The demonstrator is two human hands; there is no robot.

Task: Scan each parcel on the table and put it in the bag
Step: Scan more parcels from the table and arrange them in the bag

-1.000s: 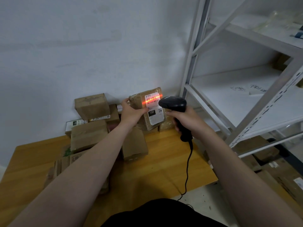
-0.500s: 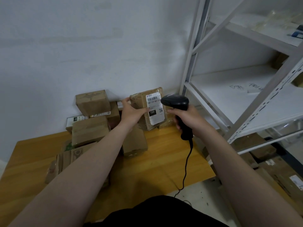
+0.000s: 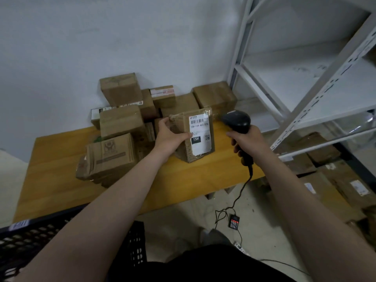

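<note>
My left hand (image 3: 169,137) grips a brown cardboard parcel (image 3: 200,139) by its left edge, held upright above the wooden table (image 3: 203,176) with its white barcode label facing me. My right hand (image 3: 247,142) holds a black corded barcode scanner (image 3: 237,121) just to the right of the parcel, its head turned toward the label. No scan light shows on the label. Several more brown parcels (image 3: 120,123) are piled at the back left of the table against the wall. No bag is recognisable.
A black perforated plastic crate (image 3: 24,235) sits at the lower left near me. A white metal shelving rack (image 3: 305,82) stands on the right, with more cardboard boxes (image 3: 333,180) on the floor beneath it. The scanner's cable runs down to a small device (image 3: 234,221) on the floor.
The red scan line seen on the label a second ago is gone. The parcel and scanner have come lower and nearer to me, and the view has tilted downward, showing the crate and the floor.
</note>
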